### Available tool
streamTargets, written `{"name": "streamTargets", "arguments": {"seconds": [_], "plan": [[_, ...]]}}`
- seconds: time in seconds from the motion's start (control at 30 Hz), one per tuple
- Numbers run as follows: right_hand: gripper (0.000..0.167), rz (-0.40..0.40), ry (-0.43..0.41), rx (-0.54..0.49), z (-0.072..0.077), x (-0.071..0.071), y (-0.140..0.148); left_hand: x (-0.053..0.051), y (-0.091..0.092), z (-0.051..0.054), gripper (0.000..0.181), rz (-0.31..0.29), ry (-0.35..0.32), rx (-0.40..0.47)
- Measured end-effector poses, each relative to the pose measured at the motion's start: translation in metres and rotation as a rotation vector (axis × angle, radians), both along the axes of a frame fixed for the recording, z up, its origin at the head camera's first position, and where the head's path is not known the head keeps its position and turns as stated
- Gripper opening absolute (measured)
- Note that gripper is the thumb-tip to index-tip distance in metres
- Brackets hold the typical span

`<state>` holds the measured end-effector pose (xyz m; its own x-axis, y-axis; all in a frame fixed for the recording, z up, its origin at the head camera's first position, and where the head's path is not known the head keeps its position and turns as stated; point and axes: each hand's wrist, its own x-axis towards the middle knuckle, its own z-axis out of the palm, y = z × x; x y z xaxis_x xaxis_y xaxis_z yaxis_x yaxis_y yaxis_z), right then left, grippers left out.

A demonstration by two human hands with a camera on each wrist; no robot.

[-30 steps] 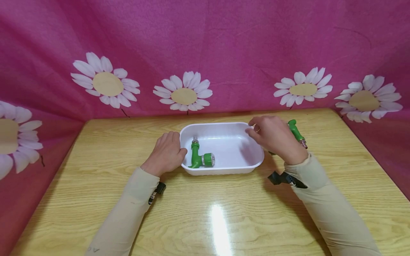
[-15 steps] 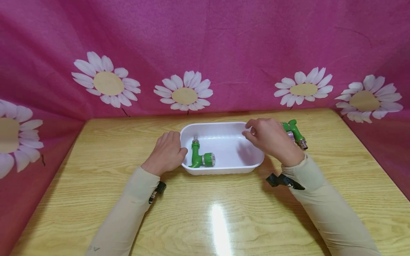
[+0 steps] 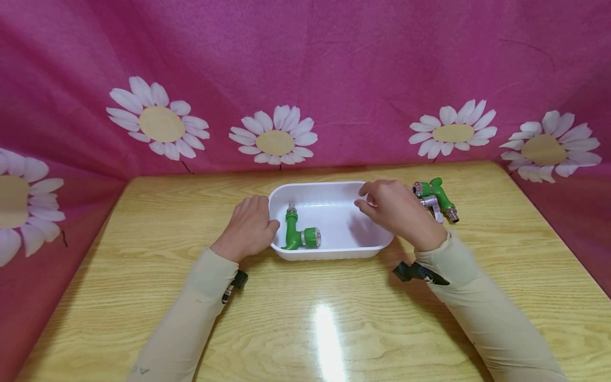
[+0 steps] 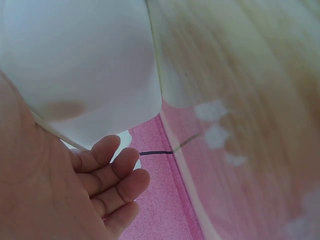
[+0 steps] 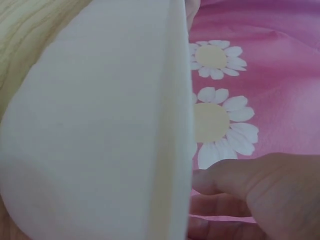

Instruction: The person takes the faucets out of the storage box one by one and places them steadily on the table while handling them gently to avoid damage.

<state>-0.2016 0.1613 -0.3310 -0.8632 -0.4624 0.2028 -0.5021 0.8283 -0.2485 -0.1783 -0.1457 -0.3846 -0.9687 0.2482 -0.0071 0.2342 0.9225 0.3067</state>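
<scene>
A white oval plastic tub [image 3: 334, 253] stands in the middle of the table. My left hand [image 3: 245, 229] grips its left rim, the thumb over the edge and the fingers curled on the outer side, as the left wrist view also shows. Inside the tub, at its left end, lies a green tap [image 3: 295, 233] with a round knob and a clear end. My right hand [image 3: 400, 212] hovers over the tub's right end with loosely bent fingers and nothing visible in them. In the right wrist view, the tub's wall partly hides its fingers.
Just right of my right hand, another green tap [image 3: 441, 195] with metal ends lies on the wooden table [image 3: 267, 318]. Beside it is a silver lever-like piece [image 3: 433, 206], partly hidden. A pink flowered cloth [image 3: 353, 79] hangs behind the table and at both sides.
My right hand has moved slightly left over the tub, uncovering more of the green tap and the silver piece on the right. My left hand and the tub have stayed put.
</scene>
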Motion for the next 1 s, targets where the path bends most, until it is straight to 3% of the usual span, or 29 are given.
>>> {"name": "streamTargets", "arguments": {"seconds": [1.0], "plan": [[0.021, 0.067, 0.040, 0.059, -0.020, 0.003, -0.016, 0.000, 0.001, 0.001, 0.052, 0.007, -0.012, -0.006]]}}
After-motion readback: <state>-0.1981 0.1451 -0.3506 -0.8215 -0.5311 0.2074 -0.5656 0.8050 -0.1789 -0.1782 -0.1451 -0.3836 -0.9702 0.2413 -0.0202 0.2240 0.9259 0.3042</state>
